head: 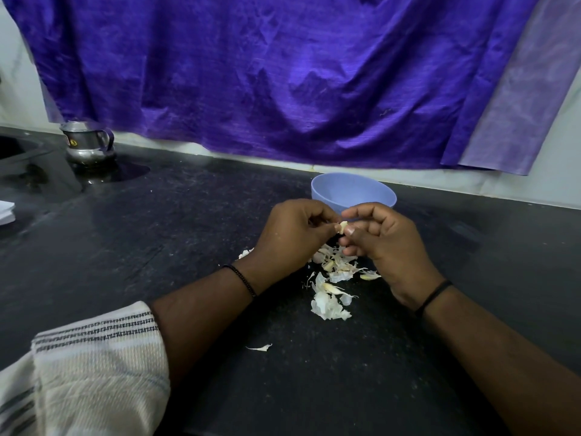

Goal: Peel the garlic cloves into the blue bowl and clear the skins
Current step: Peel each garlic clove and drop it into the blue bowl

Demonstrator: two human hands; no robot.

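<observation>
A pale garlic clove (342,227) is pinched between the fingertips of my left hand (290,234) and my right hand (385,243), held just above the black counter. Right behind the hands stands the blue bowl (353,189); its inside is hidden from this angle. Under and in front of the hands lies a heap of white garlic skins (331,278), with a few yellowish pieces among them. One loose skin (260,348) lies apart, nearer to me.
A steel jug (88,143) stands at the back left on the black counter (157,231), beside a sink edge (12,149). A purple cloth (283,73) hangs over the back wall. White paper (6,212) sits at the far left.
</observation>
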